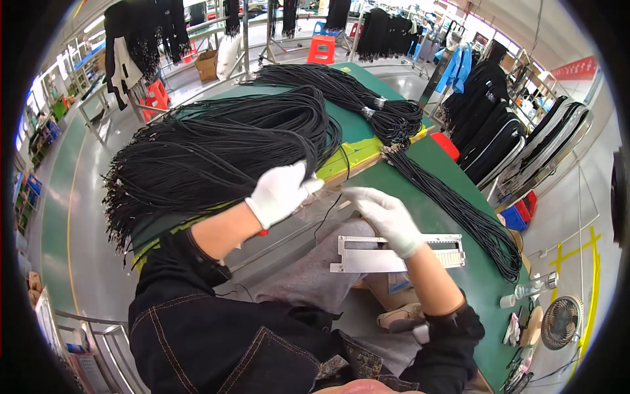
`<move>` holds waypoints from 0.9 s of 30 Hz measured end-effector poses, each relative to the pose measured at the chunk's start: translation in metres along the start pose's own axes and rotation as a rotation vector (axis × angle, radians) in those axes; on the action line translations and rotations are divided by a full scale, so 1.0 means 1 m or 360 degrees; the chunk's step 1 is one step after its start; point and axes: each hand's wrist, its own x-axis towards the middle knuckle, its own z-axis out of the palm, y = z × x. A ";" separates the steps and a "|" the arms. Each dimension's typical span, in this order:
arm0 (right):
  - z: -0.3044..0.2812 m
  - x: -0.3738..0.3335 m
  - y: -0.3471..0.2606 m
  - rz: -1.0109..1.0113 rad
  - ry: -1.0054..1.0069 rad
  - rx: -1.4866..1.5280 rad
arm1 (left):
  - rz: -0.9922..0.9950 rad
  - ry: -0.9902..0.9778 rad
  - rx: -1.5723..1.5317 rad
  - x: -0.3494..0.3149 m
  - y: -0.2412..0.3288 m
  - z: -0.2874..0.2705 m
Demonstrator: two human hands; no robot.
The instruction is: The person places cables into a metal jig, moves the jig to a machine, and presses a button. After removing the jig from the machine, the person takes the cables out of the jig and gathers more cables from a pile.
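Observation:
My left hand (279,194), in a white glove, is at the front edge of a large heap of black cables (223,138). Its fingers point right and are slightly apart, with nothing plainly in them. Just to the right, my white-gloved right hand (387,217) reaches left above my knee, fingers close together. A single thin black cable (326,217) runs down past its fingertips and seems to be pinched there. Beneath the right wrist lies a silver metal fixture (367,261) with a long slot and a row of small pieces at its right end.
Tied bundles of black cables (394,121) lie at the back of the green table (446,184), another bundle (459,210) on its right. A glass bottle (538,285) and small fan (562,322) stand at the right. Red stools (321,49) and racks of hanging cables surround it.

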 end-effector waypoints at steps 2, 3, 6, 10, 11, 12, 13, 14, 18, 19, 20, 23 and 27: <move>0.024 0.037 0.019 -0.0002 0.0001 0.0120 | 0.0084 -0.0027 -0.0061 -0.009 0.004 0.017; 0.031 0.054 0.028 0.0192 -0.0069 0.0264 | 0.0161 -0.0059 -0.0105 -0.012 0.006 0.020; 0.063 0.070 0.027 0.0380 -0.0098 0.0439 | 0.0166 -0.0077 -0.0172 -0.026 0.003 0.016; 0.072 0.073 0.008 0.0195 0.0057 0.0565 | 0.0408 0.0122 -0.0099 -0.027 -0.023 0.005; 0.068 0.075 0.003 0.0056 0.0089 0.0639 | 0.0528 0.0222 -0.0043 -0.025 -0.032 0.000; 0.066 0.077 -0.002 -0.0082 0.0115 0.0718 | 0.0553 0.0399 0.0076 -0.021 -0.042 -0.014; 0.064 0.081 -0.007 -0.0082 0.0120 0.0718 | 0.0577 0.0574 0.0196 -0.012 -0.049 -0.028; 0.062 0.087 -0.010 -0.0171 0.0060 0.0685 | 0.0583 0.0815 0.0325 -0.003 -0.053 -0.038; 0.072 0.079 -0.038 -0.0313 -0.0070 0.0419 | 0.0854 0.0930 0.0527 0.038 -0.060 -0.064; 0.079 0.071 -0.052 -0.0282 -0.0094 0.0225 | 0.0852 0.0931 0.0529 0.047 -0.067 -0.065; 0.083 0.068 -0.059 -0.0253 -0.0123 0.0034 | 0.0851 0.0788 0.0614 0.053 -0.078 -0.065; 0.066 0.066 -0.054 -0.0385 -0.0043 0.0152 | 0.0860 0.0499 0.0759 0.069 -0.114 -0.066; 0.030 0.042 -0.061 -0.0398 0.0204 0.0334 | 0.0398 0.0326 0.1156 0.065 -0.178 -0.093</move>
